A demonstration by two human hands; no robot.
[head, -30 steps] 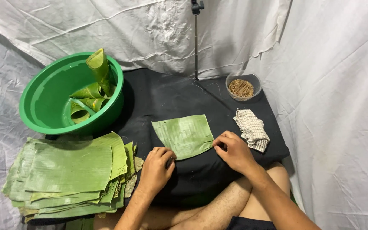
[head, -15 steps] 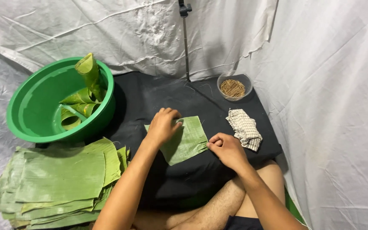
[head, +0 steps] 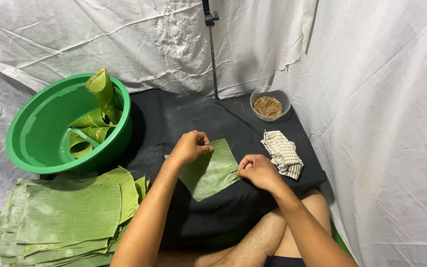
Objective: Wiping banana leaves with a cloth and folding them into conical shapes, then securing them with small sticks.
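Pinching a leaf square [head: 211, 170] flat on the black cloth [head: 174, 118], both hands work opposite corners. Left hand [head: 190, 147] sits on the far top edge, fingers curled shut on the leaf's upper corner. Right hand [head: 259, 170] has its grip closed on the near right edge, thumb and fingertips nipping the margin. Leaf lies mid-cloth, just ahead of the person's crossed legs, rotated diamond-wise. Held that way it looks stretched taut between two points, probably so it stays put and can be folded or rolled cleanly.

Containers:
- green basin [head: 35, 143], far left, touching the cloth edge: holds several rolled leaf cones [head: 97, 111], one standing tall against the rim, others lying down.
- small clear bowl [head: 271, 105], far right corner of the cloth: full of thin brown sticks, kind unclear.

Leaf stack [head: 70, 212] lies near left, beside the left elbow, within easy reach. Checked rag [head: 282, 153] sits just right of the right hand. Thin stand pole [head: 212, 49] rises behind.
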